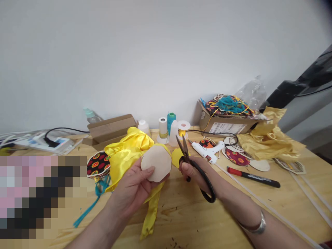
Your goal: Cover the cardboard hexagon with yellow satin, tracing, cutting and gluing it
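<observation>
My left hand [135,186] is closed on a pale scalloped wooden piece [156,162], with yellow satin fabric [129,148] caught behind it and trailing down over the table. My right hand [199,174] grips a pair of black scissors [193,164] by the handles. Their blades are slightly parted and point up and away, just right of the wooden piece. A silver bracelet [255,226] sits on my right wrist.
On the wooden table [181,218] lie a white glue gun [207,150], a red-and-black marker [252,176], thread spools [171,129], patterned fabric discs [98,163], gold fabric [269,141], two cardboard boxes [223,126] and a power strip [49,141]. A white wall stands behind.
</observation>
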A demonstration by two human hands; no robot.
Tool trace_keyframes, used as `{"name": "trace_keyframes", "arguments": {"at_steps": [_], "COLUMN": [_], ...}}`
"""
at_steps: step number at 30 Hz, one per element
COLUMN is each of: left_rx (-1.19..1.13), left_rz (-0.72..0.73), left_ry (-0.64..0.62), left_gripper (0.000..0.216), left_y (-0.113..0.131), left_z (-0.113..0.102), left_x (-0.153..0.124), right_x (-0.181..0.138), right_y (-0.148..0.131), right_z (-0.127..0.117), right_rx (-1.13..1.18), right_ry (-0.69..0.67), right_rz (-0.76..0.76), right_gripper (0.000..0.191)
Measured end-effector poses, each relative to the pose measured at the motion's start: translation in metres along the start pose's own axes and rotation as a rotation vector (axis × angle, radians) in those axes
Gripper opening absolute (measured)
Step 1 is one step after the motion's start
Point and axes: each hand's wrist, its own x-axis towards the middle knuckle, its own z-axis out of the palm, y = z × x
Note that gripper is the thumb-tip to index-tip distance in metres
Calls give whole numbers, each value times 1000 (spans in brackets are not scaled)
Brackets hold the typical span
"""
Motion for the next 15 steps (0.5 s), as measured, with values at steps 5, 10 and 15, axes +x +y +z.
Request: {"name": "trace_keyframes", "arguments": {"at_steps": [5, 10, 15], "left_rx": [71, 125, 218], "left_rz": [23, 42, 45], "left_ry": [11, 15, -22], "left_gripper": [47, 44, 38], "left_y": [-7, -13, -18], "left_z": [4, 5, 2], "left_x": [-4, -7, -7], "right_x": [3, 5, 5], "right_y": [5, 19, 21], "right_z": [10, 15, 15], "right_rx": [224, 315, 281], "right_ry": [128, 214, 248], "right_rz": [44, -63, -95], "right_gripper": [39, 35, 28]}}
